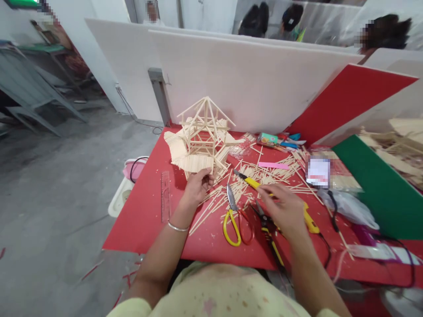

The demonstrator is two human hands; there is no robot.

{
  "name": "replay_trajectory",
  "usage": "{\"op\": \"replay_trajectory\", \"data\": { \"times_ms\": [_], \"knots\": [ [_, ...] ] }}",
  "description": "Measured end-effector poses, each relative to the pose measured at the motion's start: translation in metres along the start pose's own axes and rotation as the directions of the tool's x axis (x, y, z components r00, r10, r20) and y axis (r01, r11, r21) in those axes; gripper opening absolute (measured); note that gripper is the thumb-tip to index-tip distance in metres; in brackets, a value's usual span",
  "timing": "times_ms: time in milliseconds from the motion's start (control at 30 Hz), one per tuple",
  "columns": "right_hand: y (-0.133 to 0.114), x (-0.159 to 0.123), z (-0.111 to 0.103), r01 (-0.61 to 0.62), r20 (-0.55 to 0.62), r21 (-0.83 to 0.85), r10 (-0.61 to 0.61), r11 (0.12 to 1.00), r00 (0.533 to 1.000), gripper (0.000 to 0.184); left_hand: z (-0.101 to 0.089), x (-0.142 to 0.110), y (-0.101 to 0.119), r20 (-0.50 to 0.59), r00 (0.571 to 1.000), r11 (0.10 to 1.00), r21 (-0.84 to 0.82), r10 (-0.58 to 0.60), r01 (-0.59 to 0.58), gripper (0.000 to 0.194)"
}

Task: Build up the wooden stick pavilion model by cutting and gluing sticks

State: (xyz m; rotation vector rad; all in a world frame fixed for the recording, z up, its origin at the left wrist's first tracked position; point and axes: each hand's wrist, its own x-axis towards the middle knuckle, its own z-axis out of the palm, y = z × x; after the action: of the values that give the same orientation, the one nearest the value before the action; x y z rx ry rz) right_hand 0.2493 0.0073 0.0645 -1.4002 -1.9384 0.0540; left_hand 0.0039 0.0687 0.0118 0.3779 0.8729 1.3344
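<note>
A pavilion-like model of thin wooden sticks (198, 141), with an open peaked roof frame and a slatted base, stands near the back of the red table. At its front edge my left hand (198, 186) is closed, fingers curled against the base sticks. My right hand (282, 207) has its thumb and fingers around the rear of a yellow utility knife (251, 182), whose blade points left over loose sticks (264, 171). Scissors (232, 218) with one yellow and one red handle lie between my hands. Black-and-yellow pruning shears (269, 237) are partly beneath my right hand.
A clear ruler (165, 196) lies left of my left arm. Behind my right hand is a yellow glue gun (309, 219) with a cable. Plastic bags (350, 209), a pink strip (273, 165) and a green board (380, 189) are rightward. White panels (251, 79) stand behind the table.
</note>
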Motion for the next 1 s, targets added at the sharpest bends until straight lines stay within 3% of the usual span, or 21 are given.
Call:
{"op": "replay_trajectory", "data": {
  "times_ms": [67,133,233,333,1000],
  "knots": [
    [-0.033,0.014,0.031,0.087,0.008,0.128,-0.088,0.988,0.996,0.022,-0.001,0.001,-0.002,-0.01,1.0,1.0,0.003,-0.003,0.003,0.025],
    [-0.052,0.023,0.062,0.132,-0.024,0.202,-0.13,0.971,0.991,0.022,-0.002,0.003,-0.003,-0.02,1.0,1.0,-0.004,0.005,-0.005,0.026],
    [-0.054,0.028,0.099,0.134,-0.029,0.19,-0.131,0.973,0.991,0.027,0.0,0.003,-0.004,-0.041,0.999,0.999,-0.03,0.031,-0.032,0.025],
    [-0.045,0.027,0.118,0.127,0.01,0.141,-0.13,0.982,0.992,0.033,0.004,0.0,-0.001,-0.059,0.997,0.998,-0.045,0.052,-0.055,0.023],
    [-0.036,0.036,0.122,0.127,0.076,0.151,-0.14,0.98,0.987,0.04,0.006,-0.003,0.0,-0.136,0.99,0.998,0.044,0.043,-0.037,0.016]
  ]
}}
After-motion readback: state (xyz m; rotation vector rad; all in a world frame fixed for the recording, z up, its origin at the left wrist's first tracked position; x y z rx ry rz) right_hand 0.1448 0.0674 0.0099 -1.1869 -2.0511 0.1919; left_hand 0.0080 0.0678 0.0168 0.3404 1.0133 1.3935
